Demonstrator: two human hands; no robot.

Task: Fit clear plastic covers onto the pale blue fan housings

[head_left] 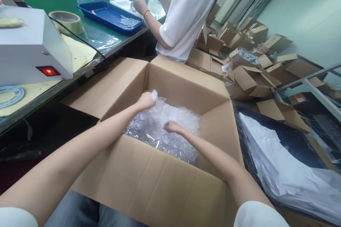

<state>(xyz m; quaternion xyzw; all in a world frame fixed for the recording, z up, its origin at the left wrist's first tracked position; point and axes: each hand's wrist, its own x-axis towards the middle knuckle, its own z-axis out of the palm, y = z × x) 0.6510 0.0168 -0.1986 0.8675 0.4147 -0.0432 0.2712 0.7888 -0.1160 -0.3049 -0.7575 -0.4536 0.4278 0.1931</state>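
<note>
A large open cardboard box (160, 170) stands in front of me with its flaps folded outward. Inside lie many clear round plastic pieces (149, 136), partly covered by cloudy clear plastic film (173, 113). My left hand (146, 100) is closed in a fist near the back left of the box, with a bunched end of the film sticking out of it. Lower and to the right, my right hand (172, 127) reaches over the box's right side with curled fingers at the film. Its fingertips are blurred, and what they pinch is hard to make out.
To the left, a green-topped bench holds a white machine (32, 42) with a lit red switch, a tape roll (66, 21) and a blue tray (109, 16) of small parts. A co-worker (186, 14) stands beyond the box. Cardboard boxes (247, 74) pile up behind; white sheeting (287, 170) lies right.
</note>
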